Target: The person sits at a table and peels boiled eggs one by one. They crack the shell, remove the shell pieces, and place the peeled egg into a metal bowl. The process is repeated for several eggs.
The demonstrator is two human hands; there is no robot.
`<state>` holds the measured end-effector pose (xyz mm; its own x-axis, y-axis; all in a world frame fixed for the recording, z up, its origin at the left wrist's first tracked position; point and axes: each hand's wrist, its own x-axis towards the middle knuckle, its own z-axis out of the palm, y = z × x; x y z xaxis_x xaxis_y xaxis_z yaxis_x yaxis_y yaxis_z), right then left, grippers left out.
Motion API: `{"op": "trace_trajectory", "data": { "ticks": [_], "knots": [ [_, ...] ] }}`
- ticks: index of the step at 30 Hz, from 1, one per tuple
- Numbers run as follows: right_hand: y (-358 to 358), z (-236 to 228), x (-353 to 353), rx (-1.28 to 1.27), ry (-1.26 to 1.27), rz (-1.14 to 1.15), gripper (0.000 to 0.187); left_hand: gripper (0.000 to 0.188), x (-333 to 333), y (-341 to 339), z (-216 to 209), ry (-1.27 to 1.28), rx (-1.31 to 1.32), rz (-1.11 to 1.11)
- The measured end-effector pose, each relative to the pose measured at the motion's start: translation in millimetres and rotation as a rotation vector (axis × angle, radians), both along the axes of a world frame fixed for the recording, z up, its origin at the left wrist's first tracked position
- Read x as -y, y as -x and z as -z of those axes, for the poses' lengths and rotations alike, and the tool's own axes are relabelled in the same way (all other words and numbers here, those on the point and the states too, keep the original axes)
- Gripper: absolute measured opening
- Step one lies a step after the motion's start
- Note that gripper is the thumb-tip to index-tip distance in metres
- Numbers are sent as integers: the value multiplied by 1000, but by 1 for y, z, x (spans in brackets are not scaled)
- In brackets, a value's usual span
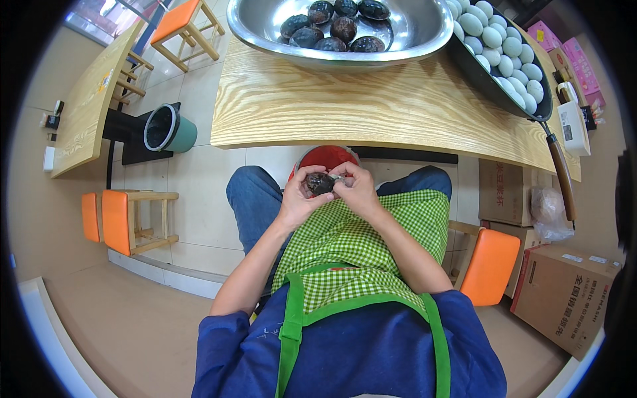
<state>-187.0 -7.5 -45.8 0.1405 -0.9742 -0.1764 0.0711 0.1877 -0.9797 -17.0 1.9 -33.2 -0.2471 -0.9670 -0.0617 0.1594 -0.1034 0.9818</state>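
My left hand (297,198) curls around a dark, glossy preserved egg (320,184), holding it over my lap. At the egg's right end, the thumb and fingers of my right hand (358,191) pinch a small pale bit that looks like eggshell. Just beyond and below my hands stands a red bucket (330,156), partly hidden by them. On the table, a steel basin (255,36) holds several dark peeled eggs (343,28). To its right, a black wok (486,81) with a wooden handle is filled with pale bluish eggs (511,46).
The wooden table's (371,106) near edge lies just past my knees. A green bin (180,134) stands left, near an orange chair (116,222). At right are another orange chair (490,266), cardboard boxes (564,298) and the wok handle (561,172) jutting past the table edge.
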Motion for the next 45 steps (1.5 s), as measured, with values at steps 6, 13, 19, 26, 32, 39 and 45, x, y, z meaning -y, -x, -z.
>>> {"op": "trace_trajectory", "data": {
  "ticks": [6, 13, 19, 26, 32, 39, 45],
  "knots": [
    [1, 4, 3, -57, -76, 2, 20, 60, -1, -1, 4, -79, -74, -29],
    [11, -16, 5, 217, -199, -102, 25, 60, 4, -2, 4, 32, 33, -5],
    [10, -14, 5, 95, -103, -191, 27, 60, 5, -2, 3, 2, 71, 10],
    [12, 3, 8, 166, -87, -144, 16, 58, 8, -8, -1, -35, 10, 50],
    [5, 15, 6, -26, -23, -38, 14, 59, 8, -7, -9, -157, -12, 94],
    [-1, 10, 7, 89, -161, 141, 16, 58, 7, -7, 0, -75, -90, 60],
    [-2, 1, 7, 244, -325, 214, 20, 63, 7, -8, 10, -79, -28, 33]
  ]
}}
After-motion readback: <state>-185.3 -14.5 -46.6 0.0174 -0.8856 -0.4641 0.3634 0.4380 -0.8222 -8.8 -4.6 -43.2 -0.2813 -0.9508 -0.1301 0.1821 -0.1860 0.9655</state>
